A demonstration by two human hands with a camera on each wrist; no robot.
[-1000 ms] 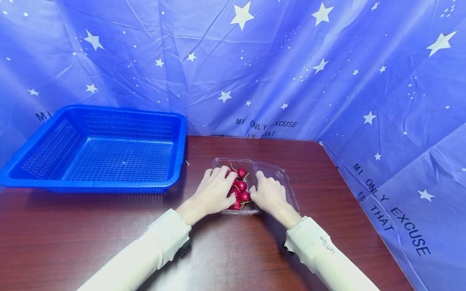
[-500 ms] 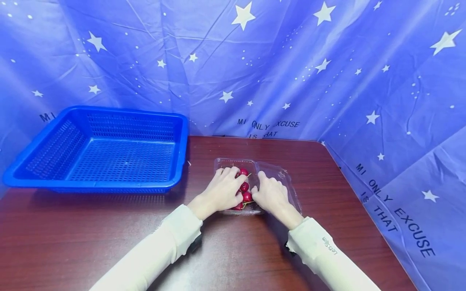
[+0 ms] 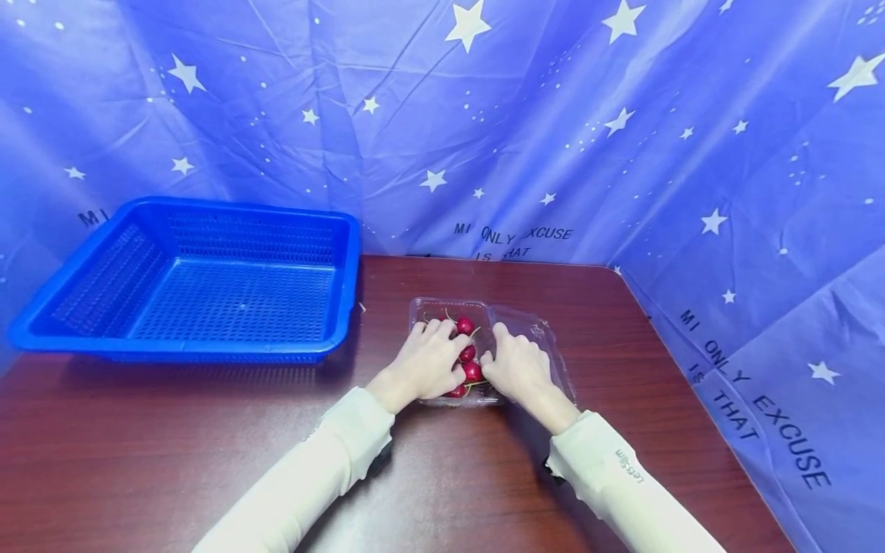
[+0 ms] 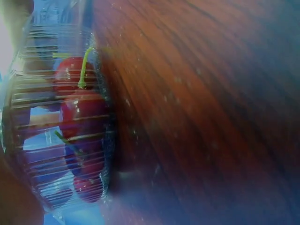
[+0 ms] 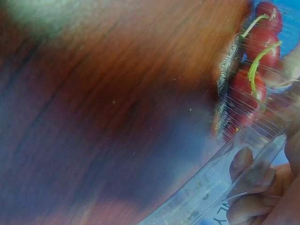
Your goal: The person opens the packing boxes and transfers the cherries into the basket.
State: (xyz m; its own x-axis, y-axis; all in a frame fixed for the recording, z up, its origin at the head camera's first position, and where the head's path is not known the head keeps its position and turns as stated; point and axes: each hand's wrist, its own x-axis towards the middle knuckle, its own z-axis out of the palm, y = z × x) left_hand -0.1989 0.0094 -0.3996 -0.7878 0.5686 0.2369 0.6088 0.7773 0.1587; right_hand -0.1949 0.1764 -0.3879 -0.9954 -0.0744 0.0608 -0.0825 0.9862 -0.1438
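A clear plastic clamshell box (image 3: 456, 302) lies on the table with its lid (image 3: 546, 338) folded out to the right. Several red cherries (image 3: 472, 373) with green stems sit in its base. My left hand (image 3: 429, 365) reaches in over the left side, its bent fingers down among the cherries; I cannot tell whether they pinch one. In the left wrist view, cherries (image 4: 83, 112) show through the ribbed wall. My right hand (image 3: 517, 367) grips the box where base and lid meet. The right wrist view shows its curled fingers (image 5: 251, 208) at the clear plastic.
A blue perforated plastic basket (image 3: 346, 284) stands at the back left of the dark red wooden table (image 3: 442, 468). A small pale scrap (image 3: 362, 307) lies right of the basket. A blue star-printed cloth (image 3: 387, 138) hangs behind and along the right side.
My left hand has shifted right, farther over the cherries, covering more of them. The right hand keeps its hold on the box. The whole head view has drifted slightly.
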